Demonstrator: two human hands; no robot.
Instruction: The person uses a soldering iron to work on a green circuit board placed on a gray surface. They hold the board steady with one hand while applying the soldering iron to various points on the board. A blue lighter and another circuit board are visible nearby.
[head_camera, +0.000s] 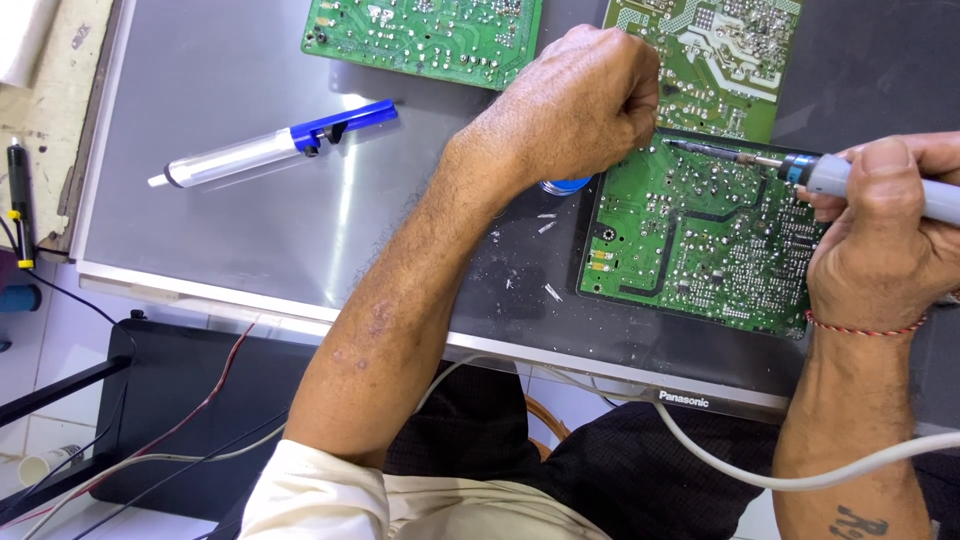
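Observation:
My right hand (880, 240) grips a grey soldering iron (850, 178) whose dark tip touches the top edge of a green circuit board (700, 240). My left hand (580, 100) is closed in a fist at the board's upper left corner, right beside the iron's tip; whether it pinches solder wire cannot be seen. A small blue round thing (566, 185) peeks out under that fist. The board lies flat on a dark glossy panel (250, 230).
A blue and translucent desoldering pump (270, 145) lies on the panel at left. Two more green boards (425, 35) (715, 60) lie at the far edge. Solder scraps (545, 260) dot the panel. A white cable (760, 470) and red and black wires (210, 400) hang near me.

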